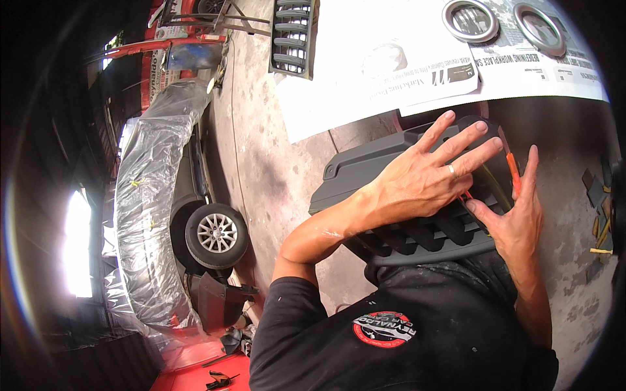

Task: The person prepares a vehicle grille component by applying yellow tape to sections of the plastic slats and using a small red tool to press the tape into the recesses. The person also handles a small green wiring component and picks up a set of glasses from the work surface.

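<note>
A dark grey plastic car grille with slanted slots lies against my front, partly hidden by my hands. My left hand, wearing a ring, reaches across it with three fingers stretched out. Its inner fingers bend down near a small red piece; their grip is mostly hidden. My right hand is at the grille's right end, thumb toward the left hand and index finger raised. Along that finger stands a slim orange-handled tool, held in the hand; its exact kind is unclear.
White printed sheets lie ahead, with two silver-grey oval rings on them. A second slotted grille lies beside the sheets. On the left stands a car under plastic sheeting, its wheel exposed. Scraps lie far right.
</note>
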### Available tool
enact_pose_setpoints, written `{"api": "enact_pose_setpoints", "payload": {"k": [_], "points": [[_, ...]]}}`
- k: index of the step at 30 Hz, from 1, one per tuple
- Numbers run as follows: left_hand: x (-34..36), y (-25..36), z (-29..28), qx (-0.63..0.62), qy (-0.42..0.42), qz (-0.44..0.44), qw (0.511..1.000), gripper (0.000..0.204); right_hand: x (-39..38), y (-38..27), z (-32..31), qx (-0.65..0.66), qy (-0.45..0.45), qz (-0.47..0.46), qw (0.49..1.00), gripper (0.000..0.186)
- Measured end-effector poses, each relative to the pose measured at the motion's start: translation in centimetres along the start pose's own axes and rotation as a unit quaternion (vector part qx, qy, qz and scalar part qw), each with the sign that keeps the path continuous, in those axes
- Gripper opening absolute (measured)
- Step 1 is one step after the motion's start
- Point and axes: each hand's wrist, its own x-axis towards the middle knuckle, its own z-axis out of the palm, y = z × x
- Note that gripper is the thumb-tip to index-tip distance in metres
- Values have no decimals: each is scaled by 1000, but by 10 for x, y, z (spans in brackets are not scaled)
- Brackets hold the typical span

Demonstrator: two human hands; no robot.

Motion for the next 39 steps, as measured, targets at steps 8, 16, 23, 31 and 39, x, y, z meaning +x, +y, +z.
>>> {"api": "enact_pose_setpoints", "payload": {"k": [8, 16, 23, 31, 39], "points": [[-25, 4, 1, 37, 72, -28, 996, 16, 2, 4, 1, 26, 12, 1, 1000, 119], [-53, 29, 12, 11, 85, -133, 987, 15, 3, -5, -1, 39, -24, 4, 999, 118], [-58, 78, 22, -49, 74, -218, 972, 17, 6, 3, 0, 50, 5, -10, 999, 117], [-82, 76, -9, -355, 418, -267, 792, 21, 0, 7, -12, 16, 22, -70, 997, 94], [-61, 87, 15, -330, 345, -251, 842, 26, -1, 31, -82, -60, 59, -140, 987, 40]]}}
